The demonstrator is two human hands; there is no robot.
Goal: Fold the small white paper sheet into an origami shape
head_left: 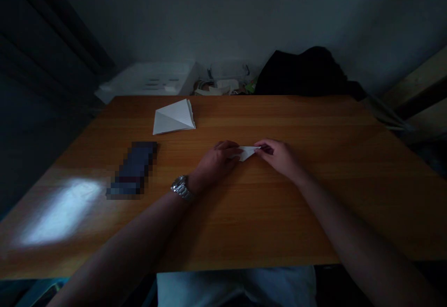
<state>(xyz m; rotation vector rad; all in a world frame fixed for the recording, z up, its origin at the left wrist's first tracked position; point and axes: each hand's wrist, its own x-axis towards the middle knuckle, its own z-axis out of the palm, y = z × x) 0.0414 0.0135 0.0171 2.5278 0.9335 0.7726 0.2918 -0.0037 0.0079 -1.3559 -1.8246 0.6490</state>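
Observation:
A small folded white paper (pixel 248 152) lies on the wooden table (pixel 314 195) between my two hands. My left hand (pixel 218 160), with a metal watch at the wrist, rests on the paper's left part, fingers curled down onto it. My right hand (pixel 277 156) pinches the paper's right tip between thumb and fingers. Most of the paper is hidden under my fingers.
A stack of folded white paper (pixel 173 117) lies at the far left of the table. A dark blurred rectangular object (pixel 132 169) sits to the left of my hands. Behind the table stand a white box (pixel 153 81), some clutter and a black bag (pixel 303 74).

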